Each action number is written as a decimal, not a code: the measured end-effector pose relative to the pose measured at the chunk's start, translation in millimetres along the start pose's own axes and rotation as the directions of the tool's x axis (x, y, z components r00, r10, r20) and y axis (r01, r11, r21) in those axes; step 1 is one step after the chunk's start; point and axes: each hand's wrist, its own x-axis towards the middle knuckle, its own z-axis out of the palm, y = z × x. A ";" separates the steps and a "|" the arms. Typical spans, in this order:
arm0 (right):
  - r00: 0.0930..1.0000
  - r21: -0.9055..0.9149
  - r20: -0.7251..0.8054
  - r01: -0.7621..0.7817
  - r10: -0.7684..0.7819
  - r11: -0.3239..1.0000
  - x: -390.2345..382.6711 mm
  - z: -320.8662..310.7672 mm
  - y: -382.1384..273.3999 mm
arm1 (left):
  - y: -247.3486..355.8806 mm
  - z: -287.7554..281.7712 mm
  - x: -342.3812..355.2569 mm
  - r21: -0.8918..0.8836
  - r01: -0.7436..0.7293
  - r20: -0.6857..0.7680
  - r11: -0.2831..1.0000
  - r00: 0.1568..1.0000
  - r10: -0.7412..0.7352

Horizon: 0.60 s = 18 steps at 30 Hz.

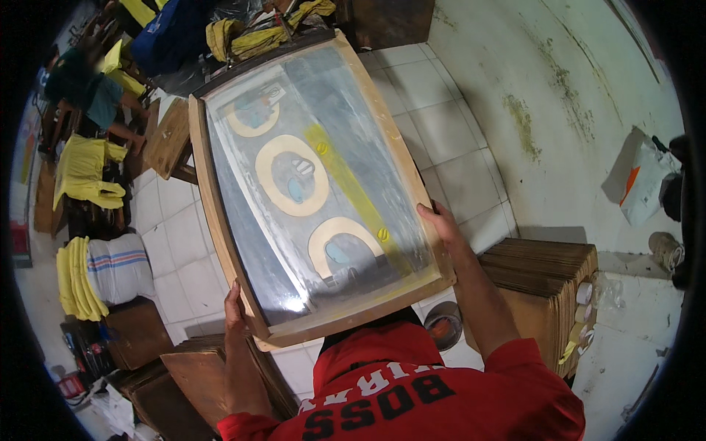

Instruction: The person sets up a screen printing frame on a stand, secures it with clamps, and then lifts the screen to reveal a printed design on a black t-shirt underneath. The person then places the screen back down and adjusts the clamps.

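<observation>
Tilted in front of me is a silk-screen printing frame (377,95), a wooden rectangle with grey-blue mesh stretched across it. Three cream ring shapes and a yellow-green strip with two small round marks show on the mesh. My left hand (234,307) grips the near part of the left wooden side. On the right side, my right hand (442,224) is closed round the rim, its fingers partly hidden behind the wood. Whether the frame's far end rests on the dark edge behind it, I cannot tell. My red sleeves and shirt (426,397) fill the lower edge.
Stacked brown boards (544,272) stand at the right, with more boards (195,367) at lower left. A wooden stool (170,136) is beyond the frame's left side. Yellow cloth (88,173), a white sack (121,264) and another person (92,88) are further left. A round can-like object (443,325) sits near my right forearm.
</observation>
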 end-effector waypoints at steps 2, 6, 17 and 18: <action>0.999 -0.011 -0.049 0.006 -0.007 1.000 -4.1 1.5 -2.2 | -0.8 0.7 1.8 -0.003 0.014 0.003 1.000 1.000 -0.014; 0.999 0.006 -0.032 0.006 -0.006 1.000 -11.2 5.1 -8.8 | 0.2 2.3 0.9 -0.008 -0.004 0.030 1.000 1.000 0.004; 1.000 -0.031 -0.004 0.008 -0.008 0.999 -2.9 -4.9 16.5 | -5.8 -3.6 -8.6 -0.023 -0.005 0.103 1.000 0.995 0.008; 1.000 -0.018 0.010 0.016 -0.016 1.000 -3.0 -5.9 18.1 | -8.9 -5.6 -8.6 -0.049 -0.036 0.107 0.998 0.993 0.041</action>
